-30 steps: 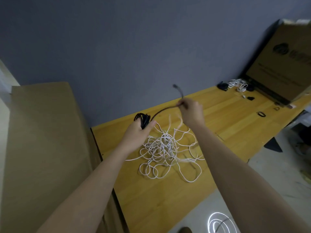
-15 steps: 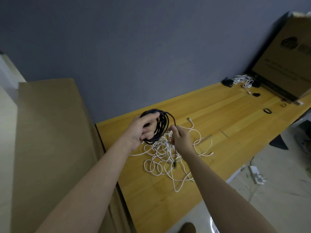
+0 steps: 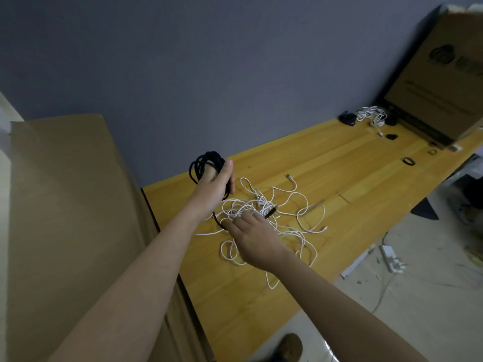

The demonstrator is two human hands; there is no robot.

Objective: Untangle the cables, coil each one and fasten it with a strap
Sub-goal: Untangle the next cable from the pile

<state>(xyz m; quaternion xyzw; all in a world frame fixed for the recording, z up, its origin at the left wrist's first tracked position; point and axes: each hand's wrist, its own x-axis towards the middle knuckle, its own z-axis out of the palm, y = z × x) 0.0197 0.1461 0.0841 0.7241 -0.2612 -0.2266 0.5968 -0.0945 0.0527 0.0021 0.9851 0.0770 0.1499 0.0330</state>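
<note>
My left hand point(image 3: 217, 185) grips a coil of black cable point(image 3: 206, 164) and holds it up above the wooden table point(image 3: 326, 163). A loose black strand runs down from the coil to my right hand point(image 3: 252, 237), which pinches it low over the table; the cable's dark plug end point(image 3: 270, 212) sticks out past my fingers. Under both hands lies a tangle of white cables point(image 3: 261, 212), with loops spreading to the right and towards the front edge.
At the table's far end lie coiled white cables point(image 3: 371, 114), a black bundle point(image 3: 347, 118) and small black straps point(image 3: 409, 161), beside a leaning cardboard box point(image 3: 441, 82). A cardboard sheet point(image 3: 70, 218) stands to the left. A power strip point(image 3: 390, 258) lies on the floor.
My right hand has come down from the raised cable end to just above the white tangle, still on the black strand. My left hand has kept the growing black coil raised.
</note>
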